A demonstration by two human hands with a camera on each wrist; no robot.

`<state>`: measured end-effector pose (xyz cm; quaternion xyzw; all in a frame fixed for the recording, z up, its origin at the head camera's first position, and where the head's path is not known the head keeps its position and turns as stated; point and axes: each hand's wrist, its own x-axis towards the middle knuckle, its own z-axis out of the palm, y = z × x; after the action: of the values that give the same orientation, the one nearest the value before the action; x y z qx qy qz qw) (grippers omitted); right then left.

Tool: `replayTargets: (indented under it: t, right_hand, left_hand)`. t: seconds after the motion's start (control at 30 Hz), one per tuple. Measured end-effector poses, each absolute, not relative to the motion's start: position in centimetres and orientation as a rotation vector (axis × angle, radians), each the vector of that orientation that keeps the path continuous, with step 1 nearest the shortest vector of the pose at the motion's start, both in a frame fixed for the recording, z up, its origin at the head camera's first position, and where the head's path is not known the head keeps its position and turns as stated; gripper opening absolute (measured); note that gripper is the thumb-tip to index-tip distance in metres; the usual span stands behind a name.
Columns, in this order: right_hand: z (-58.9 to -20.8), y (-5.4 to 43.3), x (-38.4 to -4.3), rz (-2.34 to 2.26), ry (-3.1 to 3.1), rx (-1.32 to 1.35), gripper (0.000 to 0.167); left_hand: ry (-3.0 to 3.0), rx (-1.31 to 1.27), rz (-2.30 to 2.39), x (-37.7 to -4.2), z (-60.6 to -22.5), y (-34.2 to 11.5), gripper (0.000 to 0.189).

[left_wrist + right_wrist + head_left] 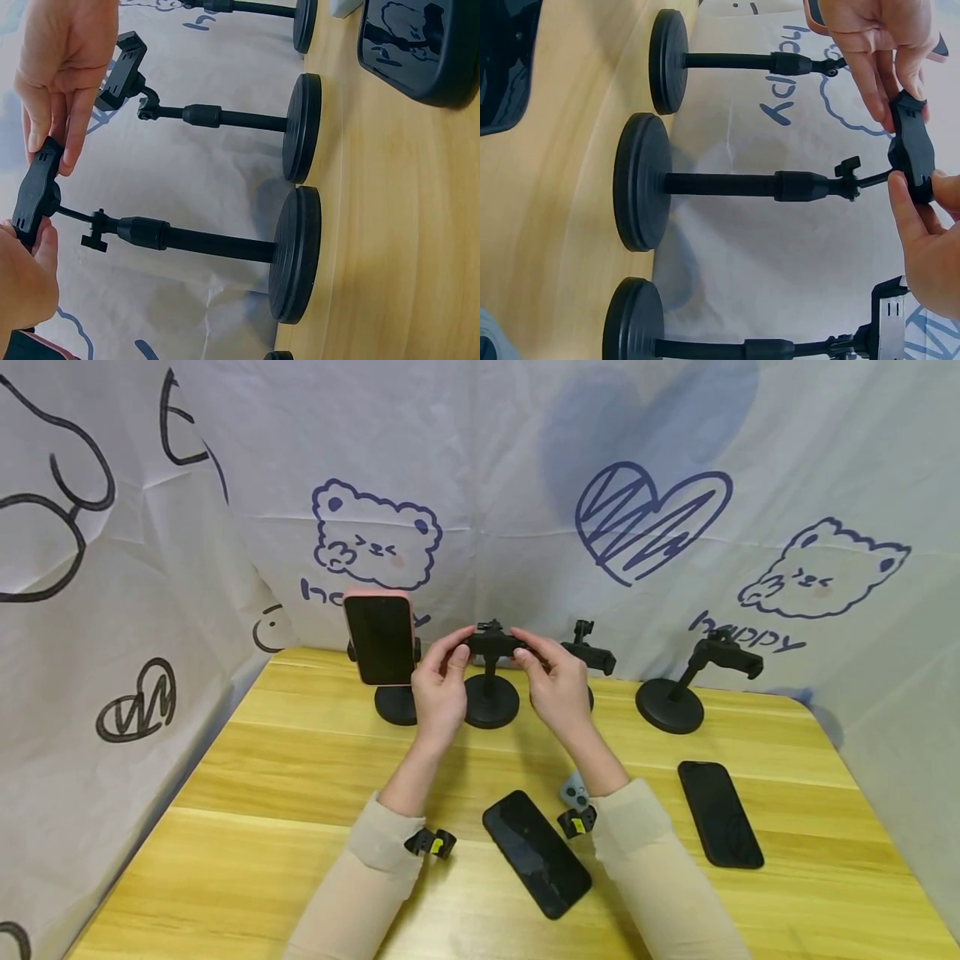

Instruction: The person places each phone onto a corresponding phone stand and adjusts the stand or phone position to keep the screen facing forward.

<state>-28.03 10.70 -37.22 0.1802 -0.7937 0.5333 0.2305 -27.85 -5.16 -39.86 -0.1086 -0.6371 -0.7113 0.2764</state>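
Observation:
Both hands are at the clamp [495,646] of a black phone stand near the back of the table. My left hand [440,689] pinches the clamp's left end between thumb and fingers. The right hand [557,689] pinches the opposite end in the same way. The clamp holds no phone and sits on a thin arm above the upright pole [217,244]. Below it, the round base [643,182] stands on the table. In the right wrist view the left hand [885,45] is at the top, the right hand [937,255] below.
Left of the hands, a pink-cased phone [382,639] sits upright in another stand. Two more stands with phoneless clamps [592,657] [723,656] are on the right. Black phones [536,853] [720,814] lie on the wooden table [300,827]. A grey-blue phone [573,791] is partly hidden by the right forearm.

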Motion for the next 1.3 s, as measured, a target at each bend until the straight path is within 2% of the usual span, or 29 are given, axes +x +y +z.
replayTargets:
  t: [0.43, 0.77, 1.3]
  right_hand:
    - [-36.8, 10.6, -27.9, 1.505, -2.23, 0.455, 0.03]
    - [-37.1, 11.2, -27.2, 1.593, -2.236, 0.493, 0.039]
    - [-38.1, 15.4, -21.8, 1.388, -2.504, 0.605, 0.063]
  left_hand:
    - [-1.663, -0.257, -2.001, -27.8, -39.7, -5.1, 0.028]
    - [-1.712, -0.284, -1.966, -27.6, -39.5, -5.2, 0.03]
    - [-1.774, -0.294, -1.994, -27.3, -38.9, -5.7, 0.03]
